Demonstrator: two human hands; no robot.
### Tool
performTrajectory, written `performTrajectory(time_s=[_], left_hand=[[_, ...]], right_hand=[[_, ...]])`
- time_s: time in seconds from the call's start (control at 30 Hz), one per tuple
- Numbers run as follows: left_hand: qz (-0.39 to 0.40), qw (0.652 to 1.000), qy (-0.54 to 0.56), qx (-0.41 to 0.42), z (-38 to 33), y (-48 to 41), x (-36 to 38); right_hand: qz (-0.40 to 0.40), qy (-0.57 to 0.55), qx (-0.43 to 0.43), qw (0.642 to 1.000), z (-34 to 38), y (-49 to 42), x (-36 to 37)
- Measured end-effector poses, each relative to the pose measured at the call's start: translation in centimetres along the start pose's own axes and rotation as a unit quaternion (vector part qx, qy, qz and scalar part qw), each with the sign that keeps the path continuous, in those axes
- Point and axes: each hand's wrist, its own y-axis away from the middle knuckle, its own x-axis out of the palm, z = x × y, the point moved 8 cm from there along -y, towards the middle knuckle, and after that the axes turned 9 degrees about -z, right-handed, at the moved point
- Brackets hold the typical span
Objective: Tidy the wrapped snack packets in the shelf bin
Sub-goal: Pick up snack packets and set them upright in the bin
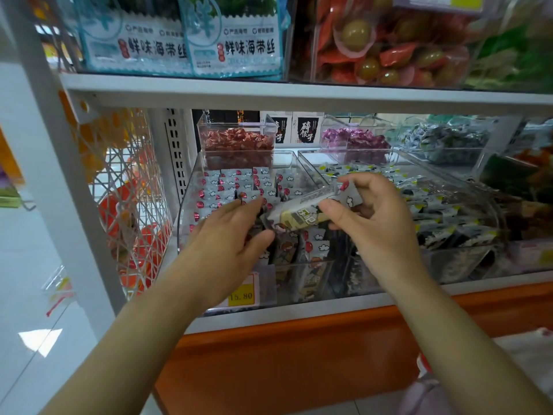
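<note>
Snack packets (230,184) stand in rows at the far left of the clear shelf bin (187,217), looser near the front; the right hand (374,226) hangs above them, its grip pinching one tilted packet (302,211) between thumb and fingertips; a slack pinch could drop it askew across the rows. The left hand (227,235) reaches in, fingers nearly straight among the near packets; whether its grip holds one I cannot tell; a careless sweep might topple them.
</note>
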Motion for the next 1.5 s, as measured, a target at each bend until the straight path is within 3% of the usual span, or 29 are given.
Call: performTrajectory(time_s=[0.07,0.17,0.37,0.5,0.63,0.9,1.03,1.2,1.33,1.5], left_hand=[[0.05,0.994,-0.089,0.027,0.7,0.4,1.2],[0.082,0.989,-0.122,0.032,1.4,0.9,2.2],[0.071,0.989,-0.128,0.033,1.5,0.7,2.2],[0.065,0.991,-0.114,0.029,1.4,0.7,2.0],[0.068,0.993,-0.098,0.022,1.4,0.8,1.8],[0.073,0.993,-0.087,0.016,1.2,0.5,1.6],[0.07,0.995,-0.076,0.014,0.9,0.3,1.4],[0.066,0.996,-0.064,0.012,0.8,0.1,1.3],[0.053,0.997,-0.046,0.013,0.7,-0.2,1.1],[0.016,1.0,-0.022,0.011,0.4,-0.5,0.3]], right_hand=[[0.035,0.052,-0.024,0.998,0.1,0.0,0.5],[0.078,0.136,-0.06,0.986,0.0,0.2,1.7],[0.136,0.262,-0.157,0.942,0.6,1.5,4.9],[0.205,0.345,-0.202,0.893,0.4,2.5,6.7],[0.269,0.375,-0.221,0.859,-0.2,3.2,7.1],[0.207,0.36,-0.195,0.889,-0.1,0.4,6.8],[0.186,0.408,-0.219,0.867,0.0,-1.1,7.8],[0.227,0.473,-0.213,0.824,-1.0,-1.6,9.5],[0.239,0.43,-0.2,0.847,-0.8,-1.6,9.3],[0.189,0.301,-0.165,0.92,1.0,-1.8,7.3]])
